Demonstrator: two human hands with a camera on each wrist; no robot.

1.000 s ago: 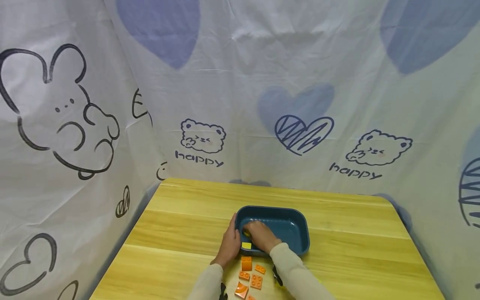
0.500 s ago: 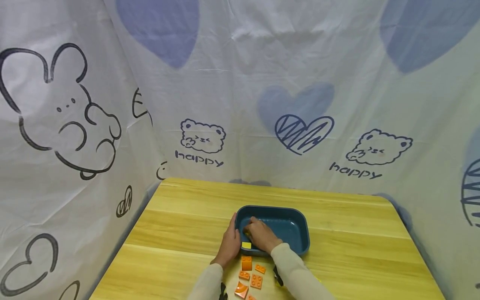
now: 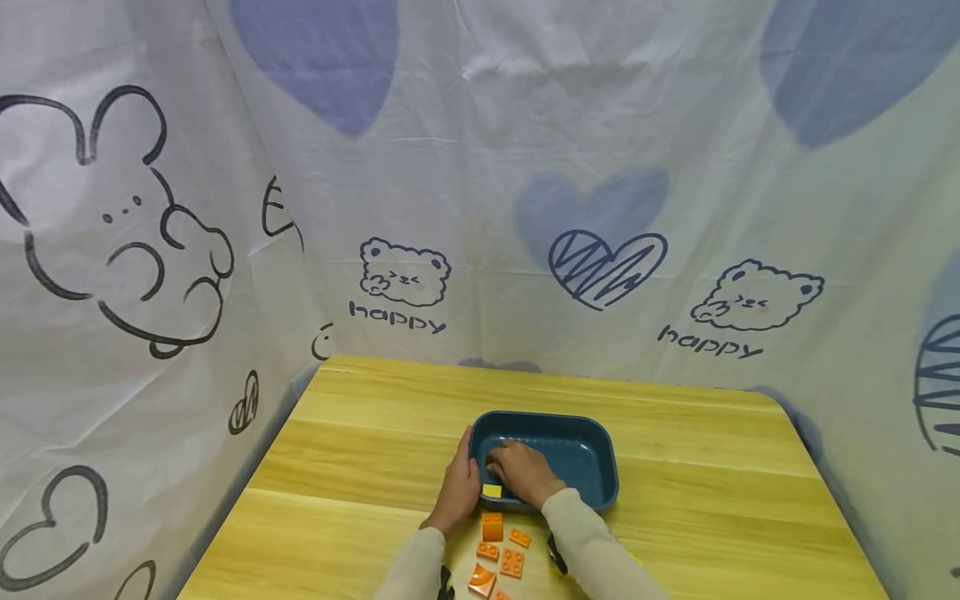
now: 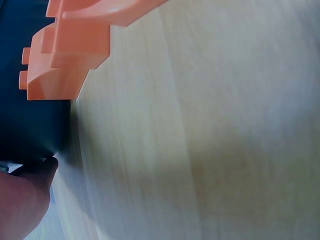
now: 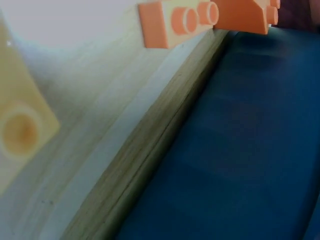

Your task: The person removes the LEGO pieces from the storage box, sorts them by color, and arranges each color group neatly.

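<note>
A dark blue rectangular bin (image 3: 581, 458) stands mid-table. My left hand (image 3: 459, 487) rests along its left outer wall with fairly straight fingers. My right hand (image 3: 528, 473) reaches over the front rim into the left part, fingers bent downward; its fingertips, and anything under them, are hidden. A yellow toy building block (image 3: 492, 491) lies in the front left corner, close to the right hand. Between the forearms, outside the bin, are several orange building blocks (image 3: 512, 562). In the left wrist view, part of the left hand (image 4: 25, 200) meets the bin's dark side (image 4: 30, 125).
In the right wrist view a pale yellow block (image 5: 25, 125) is near the camera, and orange blocks (image 5: 175, 20) lie beside the bin. The wood-grain table (image 3: 360, 450) meets printed curtains (image 3: 480, 208) behind and at both sides.
The right hand's fingers have shifted slightly in the bin, and the yellow seen under them earlier no longer shows. The left hand, bin and orange blocks stay put.
</note>
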